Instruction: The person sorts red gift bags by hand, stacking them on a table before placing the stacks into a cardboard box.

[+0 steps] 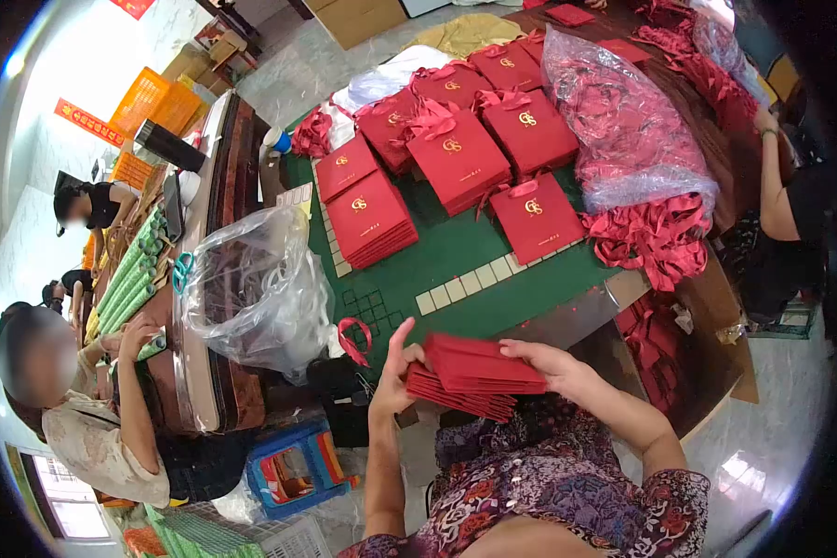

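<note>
Both my hands hold a stack of flat red paper bags (pixel 474 375) over my lap. My left hand (pixel 395 372) grips the stack's left end with the thumb raised. My right hand (pixel 553 363) lies on top of the stack at its right end. A loose red ribbon loop (pixel 353 339) lies on the green table (pixel 456 251) just beyond my left hand. Finished red gift bags with gold logos (pixel 456 153) lie in rows and piles farther back on the table.
A clear plastic bag (pixel 251 288) slumps at the table's left. A bag of red ribbons (pixel 623 121) and loose ribbons (pixel 656 237) sit right. A blue stool (pixel 293 460) stands below. Other people work at left (pixel 84 409) and right (pixel 781 186).
</note>
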Demonstrator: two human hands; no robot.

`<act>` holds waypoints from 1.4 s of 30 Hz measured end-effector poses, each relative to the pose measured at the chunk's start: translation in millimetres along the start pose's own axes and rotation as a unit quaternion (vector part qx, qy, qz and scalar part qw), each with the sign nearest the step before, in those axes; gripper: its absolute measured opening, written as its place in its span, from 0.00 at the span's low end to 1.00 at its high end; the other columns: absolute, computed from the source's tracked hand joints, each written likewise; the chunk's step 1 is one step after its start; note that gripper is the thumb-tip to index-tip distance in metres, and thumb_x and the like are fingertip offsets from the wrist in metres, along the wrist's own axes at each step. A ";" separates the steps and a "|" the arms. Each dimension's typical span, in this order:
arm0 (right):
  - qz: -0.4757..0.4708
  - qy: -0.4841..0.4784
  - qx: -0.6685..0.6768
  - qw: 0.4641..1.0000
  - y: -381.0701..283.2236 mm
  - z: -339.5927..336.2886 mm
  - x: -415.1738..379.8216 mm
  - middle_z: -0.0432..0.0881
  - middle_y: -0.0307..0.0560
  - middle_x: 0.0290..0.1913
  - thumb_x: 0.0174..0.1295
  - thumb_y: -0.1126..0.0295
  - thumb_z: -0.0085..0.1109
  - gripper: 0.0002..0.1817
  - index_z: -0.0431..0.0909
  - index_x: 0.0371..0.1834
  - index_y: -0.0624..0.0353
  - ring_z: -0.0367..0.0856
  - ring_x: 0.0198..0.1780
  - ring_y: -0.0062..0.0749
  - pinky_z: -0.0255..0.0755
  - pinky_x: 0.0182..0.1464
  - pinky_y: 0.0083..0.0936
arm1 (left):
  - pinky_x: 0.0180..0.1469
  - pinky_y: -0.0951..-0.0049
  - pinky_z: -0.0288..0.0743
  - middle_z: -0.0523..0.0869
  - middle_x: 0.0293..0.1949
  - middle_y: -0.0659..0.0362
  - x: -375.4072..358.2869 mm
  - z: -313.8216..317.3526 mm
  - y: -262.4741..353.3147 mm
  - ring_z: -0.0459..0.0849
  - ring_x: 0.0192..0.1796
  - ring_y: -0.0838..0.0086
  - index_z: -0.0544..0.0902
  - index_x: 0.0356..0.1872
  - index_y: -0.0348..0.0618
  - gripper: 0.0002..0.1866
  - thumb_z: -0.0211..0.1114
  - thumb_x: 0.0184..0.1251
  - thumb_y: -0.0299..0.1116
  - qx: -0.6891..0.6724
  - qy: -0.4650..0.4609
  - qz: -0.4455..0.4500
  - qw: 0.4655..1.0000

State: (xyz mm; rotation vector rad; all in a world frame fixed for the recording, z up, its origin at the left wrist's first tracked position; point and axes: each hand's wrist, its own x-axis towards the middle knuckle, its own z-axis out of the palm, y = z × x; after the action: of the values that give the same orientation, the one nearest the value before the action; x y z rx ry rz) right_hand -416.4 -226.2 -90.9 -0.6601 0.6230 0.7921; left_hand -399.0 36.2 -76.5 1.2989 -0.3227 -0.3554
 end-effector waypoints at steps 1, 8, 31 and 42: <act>-0.028 0.007 -0.027 0.999 5.4 -2.3 4.2 0.72 0.54 0.61 0.68 0.67 0.52 0.25 0.62 0.67 0.60 0.76 0.59 0.37 0.78 0.53 0.33 | 0.48 0.79 0.68 0.76 0.37 0.61 0.0 1.7 0.9 0.76 0.40 0.76 0.48 0.74 0.42 0.53 0.71 0.46 0.18 0.011 -0.001 0.005 1.000; -0.011 -0.076 -0.127 0.989 -8.7 -20.3 -3.8 0.79 0.46 0.52 0.73 0.55 0.39 0.25 0.63 0.68 0.54 0.80 0.48 0.33 0.78 0.43 0.31 | 0.59 0.74 0.69 0.79 0.48 0.60 10.1 1.5 10.2 0.77 0.53 0.76 0.69 0.63 0.39 0.38 0.71 0.45 0.14 0.199 -0.007 -0.036 0.979; -0.582 0.054 -0.529 0.615 -26.4 -11.2 -25.7 0.79 0.48 0.33 0.54 0.74 0.63 0.13 0.76 0.42 0.59 0.80 0.32 0.42 0.74 0.35 0.31 | 0.53 0.75 0.74 0.77 0.40 0.63 -4.6 -22.4 -31.5 0.79 0.47 0.78 0.58 0.70 0.38 0.47 0.74 0.47 0.20 0.056 0.056 -0.019 0.997; -0.589 -0.003 -0.715 0.376 -41.9 45.7 -29.0 0.74 0.38 0.27 0.56 0.62 0.64 0.14 0.77 0.43 0.52 0.79 0.28 0.30 0.73 0.32 0.27 | 0.55 0.76 0.70 0.77 0.45 0.61 2.4 -2.7 -25.7 0.76 0.50 0.76 0.70 0.62 0.36 0.37 0.73 0.46 0.21 0.087 0.098 -0.024 0.991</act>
State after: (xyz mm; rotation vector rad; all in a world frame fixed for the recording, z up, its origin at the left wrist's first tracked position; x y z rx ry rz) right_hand -387.5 -227.6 -28.9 -2.3205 -0.9034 -0.3569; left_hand -397.6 31.7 -102.1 1.5024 -0.1584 -0.2410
